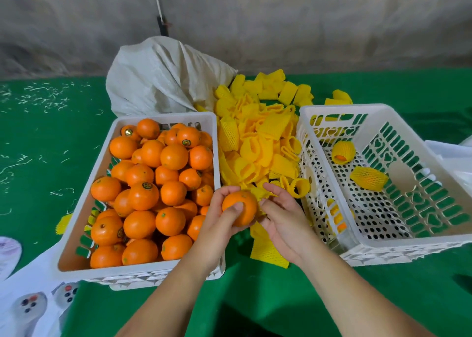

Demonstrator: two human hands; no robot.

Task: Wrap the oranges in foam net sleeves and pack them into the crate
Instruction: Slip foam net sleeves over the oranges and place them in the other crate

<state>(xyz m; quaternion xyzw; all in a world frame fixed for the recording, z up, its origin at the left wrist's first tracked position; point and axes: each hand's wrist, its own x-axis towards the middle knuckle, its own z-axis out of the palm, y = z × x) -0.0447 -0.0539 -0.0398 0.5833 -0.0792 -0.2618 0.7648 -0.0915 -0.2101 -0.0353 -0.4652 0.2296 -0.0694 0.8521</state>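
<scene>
Oranges point(150, 191) heap a white crate point(84, 191) to the left of the hands, glossy and round, several with small dark stickers and green stem dimples. One bare orange point(240, 207) sits in the left hand point(219, 224), whose fingers curl round its far side while the thumb presses its near face; its skin is smooth, bright and unwrapped. Just right of it, the right hand point(279, 219) pinches the crumpled end of a yellow foam net sleeve point(260, 195) against the fruit (how firmly is hard to tell), the other fingers loosely spread. Beyond both hands lies a pile of yellow foam net sleeves point(260, 137), with a pale woven sack point(163, 76) behind. To the right of the hands stands a white perforated crate point(413, 247) holding two sleeved oranges point(343, 152), orange peeping from one open end.
</scene>
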